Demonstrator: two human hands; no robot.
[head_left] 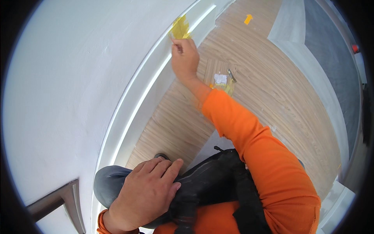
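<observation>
My right hand (pixel 185 58) reaches forward to the white baseboard (pixel 136 91) at the foot of the wall. Its fingers are curled in a pinch just below a yellow smeared patch (pixel 180 28) on the board. Whatever is between those fingers is too small or hidden to make out. My left hand (pixel 148 191) lies on my bent knee (pixel 109 181), fingers stretched out and holding nothing. Beyond my right forearm, a small wood-patterned board (pixel 212 69) on the floor bears a white lump of paste (pixel 220 79), yellow smears and a dark small tool (pixel 231 75).
The white wall (pixel 78 78) rises on the left, with a brown frame (pixel 58 199) at lower left. Wood-grain flooring (pixel 269 93) spreads ahead, with an orange arrow marker (pixel 248 19) on it. A pale strip and a grey surface (pixel 331 50) border it on the right.
</observation>
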